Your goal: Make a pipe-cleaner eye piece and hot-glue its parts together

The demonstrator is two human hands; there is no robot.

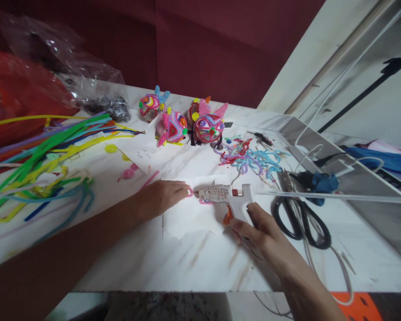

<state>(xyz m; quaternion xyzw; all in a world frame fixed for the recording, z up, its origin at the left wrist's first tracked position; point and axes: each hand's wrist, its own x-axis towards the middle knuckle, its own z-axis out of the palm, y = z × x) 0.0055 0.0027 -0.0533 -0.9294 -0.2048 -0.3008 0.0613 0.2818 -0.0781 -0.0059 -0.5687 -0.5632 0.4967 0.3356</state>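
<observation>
My right hand point(255, 227) is wrapped round the handle of a white glue gun point(242, 200) with an orange trigger. A long glue stick point(321, 196) sticks out of its back. The gun's nozzle points left and meets a small pink piece point(189, 192). That piece is pinched in the fingertips of my left hand point(169, 196). Beneath the nozzle lies a white paper sheet point(183, 225), and a pink and purple piece point(205, 202) shows just under the gun. Whether glue is coming out is too small to tell.
Several colourful fish figures point(173, 127) stand at the back. Fuzzy stems point(53, 149) spread across the left, below a red bag point(26, 89). Short cut stems point(250, 156) lie back right, black-handled scissors point(300, 223) at right with cables. A grey divider point(341, 165) edges the right.
</observation>
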